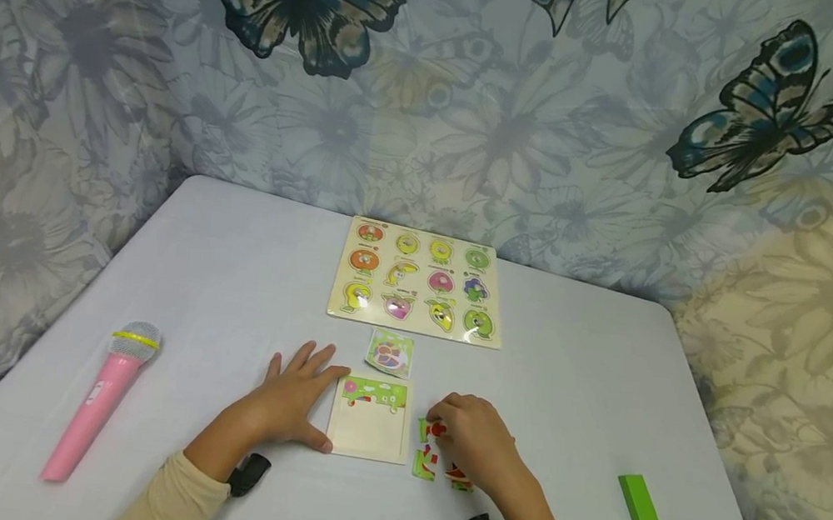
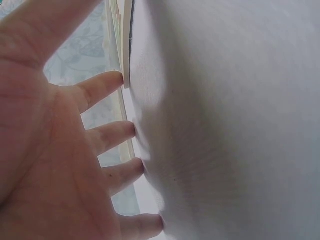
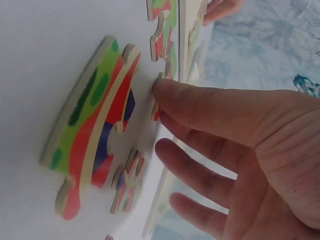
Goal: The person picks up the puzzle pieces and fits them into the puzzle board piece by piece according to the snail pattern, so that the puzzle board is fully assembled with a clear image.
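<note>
My left hand [image 1: 293, 403] lies with fingers spread at the left side of a wooden puzzle tray [image 1: 367, 438], index fingertip at its upper corner and thumb at its lower one. A strip of joined green pieces [image 1: 375, 392] fills the tray's top. To the right of the tray, my right hand [image 1: 480, 446] reaches over loose jigsaw pieces [image 1: 424, 465]. In the right wrist view its thumb and index finger pinch a small puzzle piece [image 3: 156, 112], mostly hidden by the thumb. Nearer that camera lies a larger green, red and blue piece [image 3: 95, 120].
A small picture card [image 1: 390, 354] lies just behind the tray, and a fruit puzzle board [image 1: 418, 281] farther back. A pink toy microphone [image 1: 101, 405] is at the left, a green block [image 1: 639, 501] at the right. The white table [image 1: 236, 259] meets a butterfly-patterned wall.
</note>
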Tool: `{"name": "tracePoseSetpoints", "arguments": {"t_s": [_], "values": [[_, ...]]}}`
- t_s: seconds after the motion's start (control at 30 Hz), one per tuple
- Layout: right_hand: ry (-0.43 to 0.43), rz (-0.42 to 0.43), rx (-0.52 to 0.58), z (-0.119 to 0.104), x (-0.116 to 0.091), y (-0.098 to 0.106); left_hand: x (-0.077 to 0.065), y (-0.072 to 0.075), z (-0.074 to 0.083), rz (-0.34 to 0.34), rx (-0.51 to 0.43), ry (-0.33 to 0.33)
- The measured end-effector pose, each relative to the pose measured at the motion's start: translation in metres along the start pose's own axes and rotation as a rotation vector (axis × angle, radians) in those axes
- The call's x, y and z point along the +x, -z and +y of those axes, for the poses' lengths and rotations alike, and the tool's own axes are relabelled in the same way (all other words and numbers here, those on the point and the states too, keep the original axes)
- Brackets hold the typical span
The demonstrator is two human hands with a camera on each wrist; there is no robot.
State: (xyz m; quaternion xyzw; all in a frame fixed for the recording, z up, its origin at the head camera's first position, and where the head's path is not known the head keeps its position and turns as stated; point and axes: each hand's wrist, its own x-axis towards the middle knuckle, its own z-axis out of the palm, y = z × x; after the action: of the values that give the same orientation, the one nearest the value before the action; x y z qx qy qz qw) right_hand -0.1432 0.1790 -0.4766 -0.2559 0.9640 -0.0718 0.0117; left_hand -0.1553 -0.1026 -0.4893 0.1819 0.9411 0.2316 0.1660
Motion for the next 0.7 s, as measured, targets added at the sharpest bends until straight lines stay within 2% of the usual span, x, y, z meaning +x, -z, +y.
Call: {"name": "tracePoseSetpoints", "arguments": {"t_s": [0.3, 0.47, 0.7], "values": [[0.020, 0.033, -0.044, -0.004, 0.002, 0.002, -0.001, 0.002, 0.003, -0.013, 0.000, -0.006], [0.119, 0.070, -0.036, -0.021, 0.016, 0.005, 0.002, 0.000, 0.002, -0.005, 0.008, -0.002], [0.261, 0.054, -0.063, -0.052, 0.042, -0.002, 0.001, -0.001, -0.001, 0.005, 0.028, 0.007]]}}
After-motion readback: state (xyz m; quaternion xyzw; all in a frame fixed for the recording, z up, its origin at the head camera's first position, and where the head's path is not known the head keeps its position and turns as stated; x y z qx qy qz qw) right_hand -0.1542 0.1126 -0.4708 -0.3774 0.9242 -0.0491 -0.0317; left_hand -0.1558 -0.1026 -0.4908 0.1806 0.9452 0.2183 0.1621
